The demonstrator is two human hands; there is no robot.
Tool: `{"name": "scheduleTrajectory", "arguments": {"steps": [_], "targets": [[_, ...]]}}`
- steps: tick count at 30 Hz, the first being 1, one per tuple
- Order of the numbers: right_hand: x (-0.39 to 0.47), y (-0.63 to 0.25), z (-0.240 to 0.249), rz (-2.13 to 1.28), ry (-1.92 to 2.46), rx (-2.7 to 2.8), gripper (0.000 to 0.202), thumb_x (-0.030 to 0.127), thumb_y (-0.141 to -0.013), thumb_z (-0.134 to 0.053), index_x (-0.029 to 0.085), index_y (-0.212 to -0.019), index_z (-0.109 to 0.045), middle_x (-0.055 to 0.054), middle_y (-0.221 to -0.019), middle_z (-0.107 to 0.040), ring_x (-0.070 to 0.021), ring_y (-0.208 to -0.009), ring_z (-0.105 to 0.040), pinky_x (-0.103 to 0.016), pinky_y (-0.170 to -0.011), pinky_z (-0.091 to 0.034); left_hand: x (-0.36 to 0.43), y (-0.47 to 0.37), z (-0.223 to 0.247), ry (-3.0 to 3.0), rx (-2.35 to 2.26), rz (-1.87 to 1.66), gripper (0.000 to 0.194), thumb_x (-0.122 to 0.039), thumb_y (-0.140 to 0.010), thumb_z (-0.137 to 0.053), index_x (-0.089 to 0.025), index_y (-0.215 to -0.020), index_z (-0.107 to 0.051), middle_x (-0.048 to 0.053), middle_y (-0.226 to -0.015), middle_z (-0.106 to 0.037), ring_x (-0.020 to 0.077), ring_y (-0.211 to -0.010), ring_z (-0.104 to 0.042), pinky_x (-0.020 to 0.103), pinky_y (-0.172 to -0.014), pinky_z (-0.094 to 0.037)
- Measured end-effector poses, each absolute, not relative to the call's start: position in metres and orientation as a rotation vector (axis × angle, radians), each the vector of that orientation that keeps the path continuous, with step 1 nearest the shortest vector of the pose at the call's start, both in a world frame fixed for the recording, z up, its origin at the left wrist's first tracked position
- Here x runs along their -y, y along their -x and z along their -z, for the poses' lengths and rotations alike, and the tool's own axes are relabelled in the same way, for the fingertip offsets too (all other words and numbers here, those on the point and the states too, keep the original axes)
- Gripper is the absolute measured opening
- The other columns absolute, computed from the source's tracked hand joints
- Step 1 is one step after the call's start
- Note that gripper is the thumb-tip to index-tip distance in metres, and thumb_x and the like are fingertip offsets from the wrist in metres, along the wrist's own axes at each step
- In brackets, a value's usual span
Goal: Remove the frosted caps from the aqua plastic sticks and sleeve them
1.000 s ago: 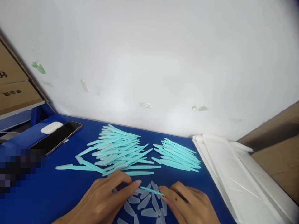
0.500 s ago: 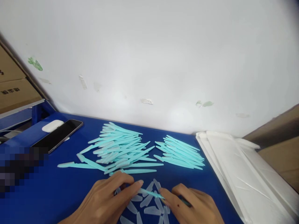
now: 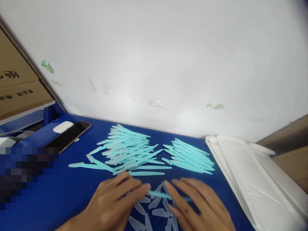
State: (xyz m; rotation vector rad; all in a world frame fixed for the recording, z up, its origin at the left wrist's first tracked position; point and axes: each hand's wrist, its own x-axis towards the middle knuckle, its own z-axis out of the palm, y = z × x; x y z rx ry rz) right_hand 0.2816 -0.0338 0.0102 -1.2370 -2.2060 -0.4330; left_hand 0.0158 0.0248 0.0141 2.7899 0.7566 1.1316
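Note:
Between my hands lies a thin turquoise stick-like piece [image 3: 160,194], slightly blurred. My left hand [image 3: 120,199] pinches its left end between thumb and fingers. My right hand [image 3: 197,202] is around its right part, with fingers apart and blurred by motion. Below the piece, several translucent blade-shaped covers [image 3: 160,212] are scattered on the blue table [image 3: 55,189]. Beyond my hands is a large heap of turquoise pieces [image 3: 130,147], and to its right a smaller, neater pile of them [image 3: 190,156].
A phone [image 3: 69,136] and a white rounded case [image 3: 63,127] lie at the left. Cardboard boxes [image 3: 21,93] stand at the far left. White packaging sleeves [image 3: 250,173] are stacked at the right. A white wall [image 3: 168,64] rises behind the table.
The view has shifted slightly, moving the piles rightward. My right hand's fingers have spread from their pinch on the turquoise piece, while my left hand keeps its hold.

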Motion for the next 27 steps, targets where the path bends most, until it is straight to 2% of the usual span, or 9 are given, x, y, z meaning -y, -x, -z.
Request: {"name": "scheduleTrajectory", "arguments": {"steps": [2, 4, 6, 9, 13, 17, 20, 25, 27], "targets": [[0.024, -0.296, -0.012, 0.497, 1.264, 2.193, 0.035, 0.024, -0.102, -0.054, 0.02, -0.136, -0.064, -0.008, -0.119, -0.073, -0.0245, -0.112, -0.065, -0.038, -0.096, -0.052, -0.042, -0.006, -0.011, -2.83, -0.933, -1.169, 0.031, -0.004, -0.098, -0.054, -0.016, -0.124, -0.065, 0.005, -0.098, -0.076, 0.0178, -0.084, -0.061, 0.027, -0.066, -0.052], [0.015, -0.313, -0.009, 0.545, 1.381, 2.095, 0.027, 0.019, -0.1, -0.056, 0.02, -0.124, -0.069, -0.009, -0.114, -0.073, -0.0275, -0.112, -0.062, -0.046, -0.099, -0.047, -0.058, 0.004, -0.009, -2.914, -1.077, -1.172, 0.031, -0.005, -0.096, -0.06, -0.017, -0.124, -0.065, 0.004, -0.096, -0.076, 0.0192, -0.088, -0.06, 0.027, -0.068, -0.052], [0.008, -0.326, -0.004, 0.538, 1.477, 2.104, 0.021, 0.022, -0.101, -0.056, 0.02, -0.116, -0.07, -0.009, -0.112, -0.072, -0.0306, -0.113, -0.06, -0.051, -0.099, -0.045, -0.069, 0.012, -0.009, -2.97, -1.189, -1.131, 0.03, -0.007, -0.096, -0.061, -0.018, -0.124, -0.065, 0.003, -0.094, -0.076, 0.0209, -0.091, -0.06, 0.028, -0.069, -0.052], [0.003, -0.336, 0.003, 0.487, 1.54, 2.184, 0.02, 0.024, -0.102, -0.053, 0.021, -0.113, -0.069, -0.009, -0.108, -0.071, -0.0301, -0.109, -0.06, -0.052, -0.098, -0.044, -0.076, 0.017, -0.008, -2.989, -1.247, -1.01, 0.028, -0.01, -0.098, -0.057, -0.018, -0.123, -0.065, 0.005, -0.096, -0.075, 0.0243, -0.099, -0.061, 0.032, -0.073, -0.053], [0.001, -0.334, 0.006, 0.448, 1.541, 2.231, 0.025, 0.026, -0.105, -0.045, 0.021, -0.111, -0.069, -0.009, -0.103, -0.071, -0.0278, -0.101, -0.062, -0.051, -0.096, -0.044, -0.075, 0.015, -0.004, -2.947, -1.249, -0.859, 0.023, -0.014, -0.101, -0.052, -0.017, -0.116, -0.068, 0.01, -0.113, -0.07, 0.029, -0.113, -0.057, 0.045, -0.092, -0.053], [-0.001, -0.334, 0.006, 0.402, 1.518, 2.256, 0.025, 0.026, -0.106, -0.043, 0.021, -0.106, -0.068, -0.007, -0.098, -0.07, -0.0264, -0.096, -0.062, -0.049, -0.093, -0.044, -0.071, 0.012, -0.005, -2.898, -1.313, -0.764, 0.027, -0.017, -0.102, -0.05, -0.018, -0.124, -0.064, 0.014, -0.129, -0.06, 0.034, -0.124, -0.049, 0.054, -0.097, -0.051], [-0.001, -0.334, 0.007, 0.381, 1.507, 2.269, 0.023, 0.026, -0.106, -0.044, 0.022, -0.103, -0.066, -0.006, -0.096, -0.069, -0.0249, -0.092, -0.061, -0.047, -0.092, -0.043, -0.066, 0.011, -0.012, -2.852, -1.205, -0.752, 0.028, -0.016, -0.102, -0.049, -0.02, -0.127, -0.061, 0.013, -0.127, -0.058, 0.0316, -0.123, -0.048, 0.049, -0.095, -0.052], [-0.002, -0.334, 0.013, 0.435, 1.497, 2.268, 0.024, 0.029, -0.107, -0.045, 0.02, -0.122, -0.062, -0.008, -0.105, -0.069, -0.0262, -0.098, -0.061, -0.048, -0.094, -0.042, -0.051, 0.002, -0.021, -2.768, -0.883, -0.596, 0.02, -0.016, -0.105, -0.049, -0.022, -0.115, -0.065, 0.008, -0.109, -0.061, 0.023, -0.104, -0.053, 0.036, -0.084, -0.05], [-0.002, -0.334, 0.014, 0.39, 1.514, 2.27, 0.022, 0.029, -0.107, -0.045, 0.02, -0.116, -0.063, -0.008, -0.104, -0.068, -0.0259, -0.097, -0.061, -0.046, -0.092, -0.043, -0.045, -0.002, -0.019, -2.768, -0.795, -0.507, 0.019, -0.019, -0.105, -0.05, -0.022, -0.116, -0.065, 0.008, -0.108, -0.062, 0.0226, -0.101, -0.054, 0.035, -0.082, -0.049]]}}
